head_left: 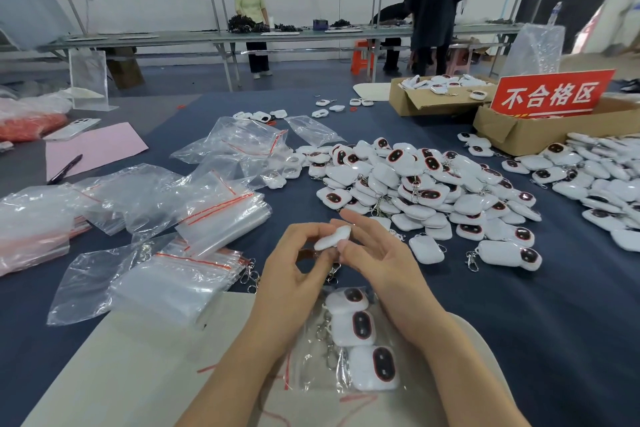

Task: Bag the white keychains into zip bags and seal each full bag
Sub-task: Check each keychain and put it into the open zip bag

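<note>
Closest in, a zip bag [306,350] holding three white keychains lies on a pale board [138,357] beneath the wrists. Just above it the left hand [294,274] and right hand [381,260] meet, both pinching a single white keychain [332,237] between fingertips and thumbs, its clip dangling below. Farther out on the dark blue surface [519,322], empty zip bags [214,218] are heaped at left and a pile of keychains [415,184] spreads right, with cardboard boxes [436,100] and a red sign [550,94] behind.
</note>
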